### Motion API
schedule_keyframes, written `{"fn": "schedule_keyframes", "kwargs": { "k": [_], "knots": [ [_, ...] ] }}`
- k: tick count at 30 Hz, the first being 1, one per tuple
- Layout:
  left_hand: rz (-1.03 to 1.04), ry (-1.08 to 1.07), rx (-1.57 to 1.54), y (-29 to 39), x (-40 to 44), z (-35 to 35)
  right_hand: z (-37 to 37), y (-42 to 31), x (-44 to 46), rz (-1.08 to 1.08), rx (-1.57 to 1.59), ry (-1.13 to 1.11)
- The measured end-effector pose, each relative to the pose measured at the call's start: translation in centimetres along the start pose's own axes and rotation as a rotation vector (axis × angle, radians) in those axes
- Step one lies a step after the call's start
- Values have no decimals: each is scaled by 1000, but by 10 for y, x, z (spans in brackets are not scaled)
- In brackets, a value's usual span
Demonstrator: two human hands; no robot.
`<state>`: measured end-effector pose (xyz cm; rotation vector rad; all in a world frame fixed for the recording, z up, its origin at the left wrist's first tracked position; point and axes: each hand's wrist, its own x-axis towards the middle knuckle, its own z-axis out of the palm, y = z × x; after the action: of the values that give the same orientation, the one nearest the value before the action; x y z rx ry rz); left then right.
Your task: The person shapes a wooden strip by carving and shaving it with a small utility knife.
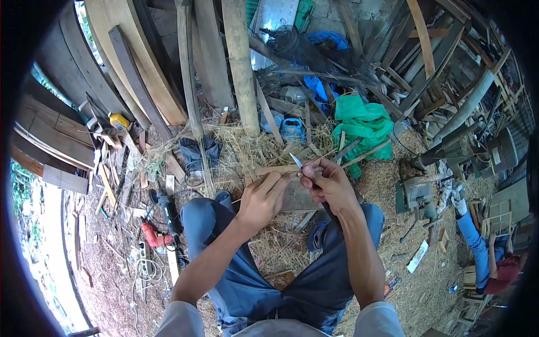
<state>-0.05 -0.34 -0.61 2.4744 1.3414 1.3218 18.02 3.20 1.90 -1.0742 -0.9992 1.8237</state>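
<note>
Between my knees, my two hands are close together over a wooden board (297, 197). A small knife blade (296, 160) points up and left out of my right hand (331, 184), whose fingers are curled round the tool. My left hand (261, 199) is pinched on a thin strip of wood or bamboo, partly hidden by the fingers. The fingertips of both hands nearly meet near the strip. Pale shavings and thin strips (241, 147) lie beyond the hands.
A red drill (156, 236) and an angle grinder (167, 210) lie on the left floor. Green plastic (365, 124) lies ahead, with upright planks and a post (240, 67) behind. Another person (503, 271) is at the far right.
</note>
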Motion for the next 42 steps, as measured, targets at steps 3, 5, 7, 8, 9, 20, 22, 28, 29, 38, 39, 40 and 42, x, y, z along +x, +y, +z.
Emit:
{"fn": "schedule_keyframes", "kwargs": {
  "k": [3,5,7,8,9,20,22,28,29,38,39,40,42],
  "knots": [
    [20,-41,40,-2,-2,-4,-11,-5,1,-59,-43,63],
    [-4,-57,47,-1,-4,-11,-25,-8,3,-158,-73,152],
    [-41,-45,42,-3,-8,-17,-50,-10,9,-200,0,220],
    [-80,-34,36,-4,-8,-19,-61,-12,9,-239,73,290],
    [-77,-32,36,-5,-8,-18,-66,-17,8,-265,103,252],
    [5,62,-13,-3,1,-4,-6,-1,-1,-65,122,43],
    [18,25,2,-4,-1,-7,-9,-4,-1,-44,90,36],
    [20,-22,-14,-2,-3,-10,-21,-9,-3,-55,5,34],
    [-6,-26,-19,-1,-4,-11,-28,-8,0,-100,1,58],
    [-13,34,-56,-1,-1,-11,-36,-11,4,-201,28,126],
    [-11,40,-52,0,-2,-11,-33,-12,4,-198,47,152],
    [-41,-2,-61,-1,-2,-11,-30,-14,4,-199,67,178],
    [-64,-41,-63,-4,-4,-10,-33,-12,7,-202,45,153]
  ]
}}
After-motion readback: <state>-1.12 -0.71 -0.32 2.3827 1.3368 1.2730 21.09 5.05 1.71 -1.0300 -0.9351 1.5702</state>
